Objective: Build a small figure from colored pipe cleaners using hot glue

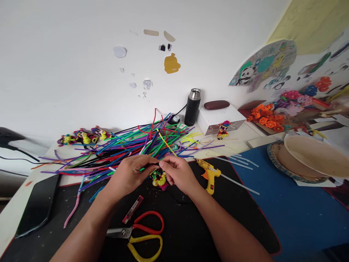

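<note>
Over the black mat my left hand [131,174] and my right hand [180,173] meet, fingers pinched together at their tips. Whatever sits in the pinch is tiny and dark, mostly hidden by the fingers. Just beneath the fingertips is a small yellow, green and magenta pipe-cleaner figure [160,181], its upper part covered; whether the hands hold it or it rests on the mat I cannot tell. A yellow hot glue gun [209,174] lies right of my right hand, with a glue stick in its back. Nearer me are scissors [145,233] with red and yellow handles and a small pink packet [133,209].
Behind the hands spreads a pile of coloured pipe cleaners [109,151]. Finished figures [84,137] lie at the left, another figure [223,130] stands by a white box [220,118]. A black bottle [192,107], phone [38,205], glue sticks [240,162] and bowl [313,156] surround the mat.
</note>
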Tool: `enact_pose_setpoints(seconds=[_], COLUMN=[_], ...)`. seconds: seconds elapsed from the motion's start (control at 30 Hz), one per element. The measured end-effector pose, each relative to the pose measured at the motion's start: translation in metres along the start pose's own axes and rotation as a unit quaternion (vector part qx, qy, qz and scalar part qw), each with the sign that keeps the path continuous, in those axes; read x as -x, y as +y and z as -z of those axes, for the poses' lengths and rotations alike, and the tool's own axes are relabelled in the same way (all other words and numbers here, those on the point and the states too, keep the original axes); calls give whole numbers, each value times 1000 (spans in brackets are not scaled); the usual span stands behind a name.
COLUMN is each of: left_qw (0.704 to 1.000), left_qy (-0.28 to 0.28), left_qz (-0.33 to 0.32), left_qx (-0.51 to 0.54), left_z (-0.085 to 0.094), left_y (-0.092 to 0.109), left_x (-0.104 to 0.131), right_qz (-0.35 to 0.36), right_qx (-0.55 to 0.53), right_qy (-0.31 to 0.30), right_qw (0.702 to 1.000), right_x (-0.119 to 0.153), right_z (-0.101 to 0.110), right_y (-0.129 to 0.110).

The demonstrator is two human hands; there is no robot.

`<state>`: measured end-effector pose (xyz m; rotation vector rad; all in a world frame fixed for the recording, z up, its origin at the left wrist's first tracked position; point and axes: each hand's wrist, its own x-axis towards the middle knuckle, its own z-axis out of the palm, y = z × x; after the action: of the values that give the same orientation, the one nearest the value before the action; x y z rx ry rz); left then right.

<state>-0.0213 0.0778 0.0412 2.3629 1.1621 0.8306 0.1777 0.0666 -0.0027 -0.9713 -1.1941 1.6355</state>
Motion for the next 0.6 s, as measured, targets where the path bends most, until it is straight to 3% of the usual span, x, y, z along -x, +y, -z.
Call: enact_pose_setpoints(seconds=[0.6], left_qw=[999], left_qy=[-18], left_qz=[21], left_qx=[26], left_z=[1], left_y=[0], left_x=[0], right_qz=[-5], right_qx=[-10], right_qy=[-3], right_qw=[1000], right_x=[0], right_z=[-1], right_y=[2])
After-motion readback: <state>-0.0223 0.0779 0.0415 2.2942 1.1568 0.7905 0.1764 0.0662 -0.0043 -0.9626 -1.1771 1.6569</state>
